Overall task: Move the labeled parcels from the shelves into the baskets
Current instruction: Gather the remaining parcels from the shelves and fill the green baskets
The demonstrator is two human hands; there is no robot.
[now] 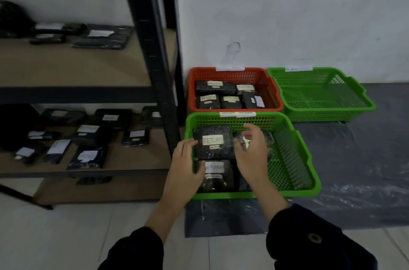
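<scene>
Now left hand (188,164) and right hand (252,155), fingers apart, hover over the near green basket (290,159) on dark floor sheeting (354,170); shelves (88,66) at nine o'clock, white wall (287,15) at twelve.

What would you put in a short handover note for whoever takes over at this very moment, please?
Left hand: open, fingers touching the top parcel in the near green basket.
Right hand: open, over a blurred parcel beside it.
Done: several parcels in the near green basket, five in the red basket.
To do: parcels remain on the upper shelf and lower shelf; the far green basket shows none.
</scene>
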